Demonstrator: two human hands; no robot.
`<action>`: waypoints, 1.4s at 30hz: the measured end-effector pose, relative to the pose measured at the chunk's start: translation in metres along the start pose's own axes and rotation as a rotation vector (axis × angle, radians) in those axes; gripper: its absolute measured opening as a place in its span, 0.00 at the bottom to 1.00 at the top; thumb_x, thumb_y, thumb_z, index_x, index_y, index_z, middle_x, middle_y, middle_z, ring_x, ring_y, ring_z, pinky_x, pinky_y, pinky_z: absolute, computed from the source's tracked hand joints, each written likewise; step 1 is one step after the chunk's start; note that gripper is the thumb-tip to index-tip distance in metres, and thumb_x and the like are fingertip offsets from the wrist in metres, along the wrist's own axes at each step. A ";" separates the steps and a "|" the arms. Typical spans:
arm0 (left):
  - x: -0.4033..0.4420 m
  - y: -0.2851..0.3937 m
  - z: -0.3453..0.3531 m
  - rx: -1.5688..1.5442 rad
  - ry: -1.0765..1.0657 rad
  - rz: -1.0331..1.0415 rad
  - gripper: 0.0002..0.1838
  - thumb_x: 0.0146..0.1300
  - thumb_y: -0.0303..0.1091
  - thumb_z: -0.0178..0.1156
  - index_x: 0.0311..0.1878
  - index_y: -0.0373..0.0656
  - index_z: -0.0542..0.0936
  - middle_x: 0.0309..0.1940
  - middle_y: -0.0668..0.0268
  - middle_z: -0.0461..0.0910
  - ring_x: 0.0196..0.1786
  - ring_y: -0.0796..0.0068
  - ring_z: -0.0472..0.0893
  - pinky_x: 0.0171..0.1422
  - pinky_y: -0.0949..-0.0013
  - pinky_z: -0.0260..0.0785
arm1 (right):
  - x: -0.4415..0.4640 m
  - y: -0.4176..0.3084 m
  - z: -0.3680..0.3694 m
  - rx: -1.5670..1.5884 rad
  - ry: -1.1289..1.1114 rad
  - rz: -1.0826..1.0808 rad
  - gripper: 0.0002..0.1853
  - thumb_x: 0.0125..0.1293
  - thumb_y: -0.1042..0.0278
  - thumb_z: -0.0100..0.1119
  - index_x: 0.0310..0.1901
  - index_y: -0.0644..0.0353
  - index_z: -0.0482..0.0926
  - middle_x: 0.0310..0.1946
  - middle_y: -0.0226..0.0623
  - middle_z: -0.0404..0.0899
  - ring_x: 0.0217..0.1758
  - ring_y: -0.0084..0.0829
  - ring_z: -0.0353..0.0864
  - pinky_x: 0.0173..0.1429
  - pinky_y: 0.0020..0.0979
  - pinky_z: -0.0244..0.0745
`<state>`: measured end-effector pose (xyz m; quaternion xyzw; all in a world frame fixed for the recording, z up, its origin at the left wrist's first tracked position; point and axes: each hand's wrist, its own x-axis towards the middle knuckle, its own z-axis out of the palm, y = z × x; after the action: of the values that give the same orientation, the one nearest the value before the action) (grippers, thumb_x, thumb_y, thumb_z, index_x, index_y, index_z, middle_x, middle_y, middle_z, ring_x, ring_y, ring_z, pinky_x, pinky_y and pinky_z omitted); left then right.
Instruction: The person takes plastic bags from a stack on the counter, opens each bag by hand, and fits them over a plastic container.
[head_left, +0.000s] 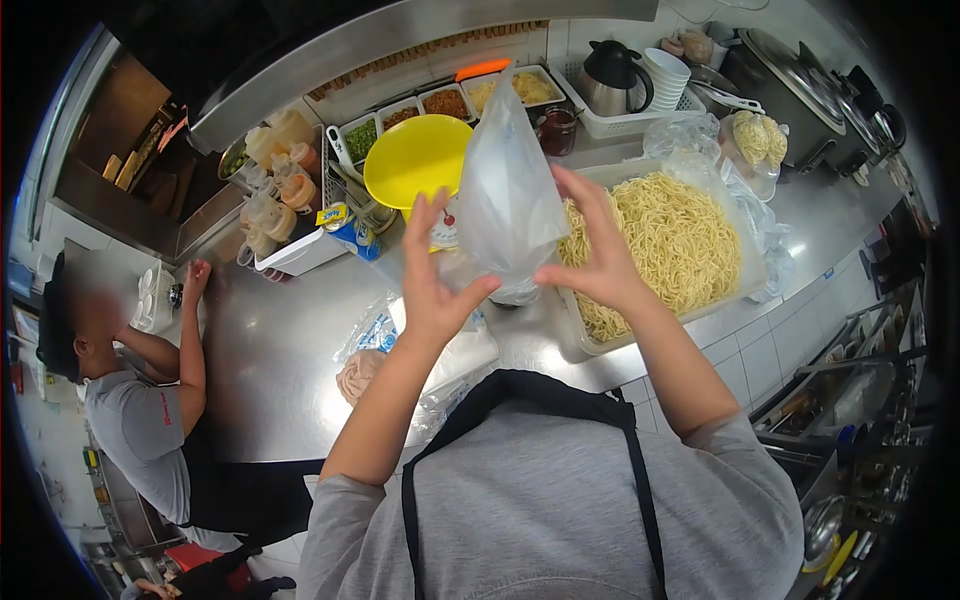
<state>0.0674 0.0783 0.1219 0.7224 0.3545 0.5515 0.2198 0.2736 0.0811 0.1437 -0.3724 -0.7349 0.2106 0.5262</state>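
Note:
An upright translucent white plastic bag (510,190) rises to a point between my two hands. My left hand (438,285) is on its left side, fingers spread and curved, with a gap between the fingers and the bag. Its thumb tip is close to the bag's lower part. On the other side my right hand (605,255) is also spread wide, its index finger and thumb close to the bag's edge. Whether either hand touches the bag is unclear. Behind my left hand stands a kitchen scale (446,228) with a yellow bowl (415,160) on top.
A tray (590,348) of noodles (670,245) lies to the right. Plastic packaging (455,360) and a beige cloth (360,377) are on the steel counter (290,350). Topping containers (445,103), sauce bottles (270,150) and a jug (610,80) line the back. A person (145,400) leans at left.

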 end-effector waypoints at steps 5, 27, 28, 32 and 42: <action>-0.006 -0.031 -0.001 0.187 -0.282 -0.195 0.41 0.49 0.43 0.68 0.62 0.34 0.61 0.54 0.48 0.71 0.54 0.55 0.74 0.59 0.64 0.64 | -0.021 0.043 0.030 0.039 -0.246 0.170 0.44 0.48 0.51 0.68 0.62 0.64 0.59 0.59 0.50 0.61 0.61 0.45 0.62 0.65 0.39 0.57; -0.043 0.046 -0.052 -0.547 -0.110 -0.527 0.37 0.51 0.27 0.67 0.63 0.42 0.61 0.55 0.62 0.68 0.52 0.77 0.71 0.52 0.75 0.67 | -0.050 -0.034 0.030 0.376 -0.162 0.306 0.10 0.57 0.71 0.63 0.31 0.60 0.70 0.27 0.23 0.66 0.32 0.13 0.64 0.38 0.18 0.62; -0.042 0.046 -0.057 -0.578 -0.149 -0.615 0.34 0.52 0.26 0.65 0.62 0.41 0.62 0.52 0.63 0.71 0.49 0.79 0.73 0.48 0.76 0.69 | -0.047 -0.035 0.023 0.425 -0.202 0.334 0.10 0.57 0.71 0.63 0.31 0.60 0.70 0.27 0.22 0.66 0.32 0.13 0.64 0.38 0.18 0.62; -0.037 0.034 -0.064 -0.585 -0.275 -0.802 0.25 0.55 0.24 0.61 0.58 0.39 0.68 0.44 0.65 0.76 0.42 0.78 0.75 0.48 0.76 0.68 | -0.040 -0.039 0.002 0.431 -0.382 0.399 0.13 0.54 0.68 0.67 0.32 0.60 0.70 0.27 0.24 0.67 0.30 0.16 0.65 0.38 0.20 0.64; -0.046 0.074 -0.023 -0.624 -0.118 -0.561 0.07 0.58 0.29 0.62 0.32 0.44 0.72 0.29 0.75 0.73 0.34 0.87 0.70 0.40 0.82 0.63 | -0.037 -0.100 0.006 0.152 -0.388 0.381 0.17 0.48 0.65 0.72 0.34 0.59 0.73 0.30 0.29 0.69 0.33 0.19 0.69 0.41 0.23 0.67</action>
<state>0.0594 -0.0065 0.1515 0.5270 0.3404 0.5088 0.5895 0.2422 -0.0107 0.1890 -0.4158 -0.7208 0.4277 0.3530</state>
